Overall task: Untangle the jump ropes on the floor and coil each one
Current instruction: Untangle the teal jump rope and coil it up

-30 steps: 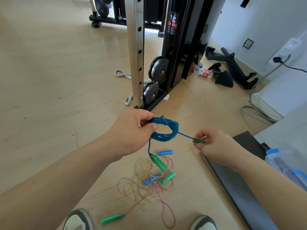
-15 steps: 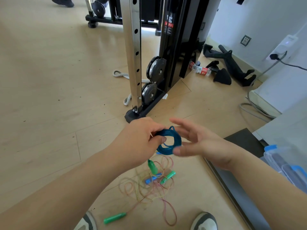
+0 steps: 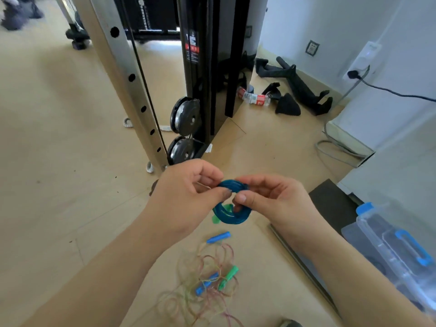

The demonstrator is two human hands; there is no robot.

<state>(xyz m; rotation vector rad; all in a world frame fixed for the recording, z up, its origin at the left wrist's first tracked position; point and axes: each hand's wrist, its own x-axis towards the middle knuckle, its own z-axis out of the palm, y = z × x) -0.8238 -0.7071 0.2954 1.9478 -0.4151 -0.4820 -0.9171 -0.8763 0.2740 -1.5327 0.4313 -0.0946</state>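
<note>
At the middle of the frame, the left grip [image 3: 186, 197] pinches the top of the blue rope coil [image 3: 232, 217] between thumb and curled fingers. The right grip [image 3: 276, 201] pinches the same coil just beside it, with its thumb across the front of the ring and its fingers curled behind. The two thumbs are nearly touching. The coil is a tight ring of several turns, held in the air above the floor [image 3: 59, 185] and hanging below the fingers. A green handle [image 3: 218, 219] shows partly behind the coil's lower left edge.

Just below the coil, a loose blue handle [image 3: 218, 237] lies on the floor. Further toward the bottom of the frame lies a tangle of thin ropes [image 3: 203, 286], reddish and yellowish, with a second blue handle [image 3: 206, 283] and a second green handle [image 3: 228, 277] lying side by side in it.

To the right of the grips, a dark mat [image 3: 330, 204] lies on the floor, and a clear plastic box [image 3: 396, 251] with a blue latch sits at the lower right edge. Above the grips, a steel upright [image 3: 127, 90] with holes rises toward the upper left, and two pulleys [image 3: 186, 119] sit beside it on a black frame. At the upper right, black handle attachments [image 3: 299, 86] and a bottle [image 3: 253, 99] lie near the wall.
</note>
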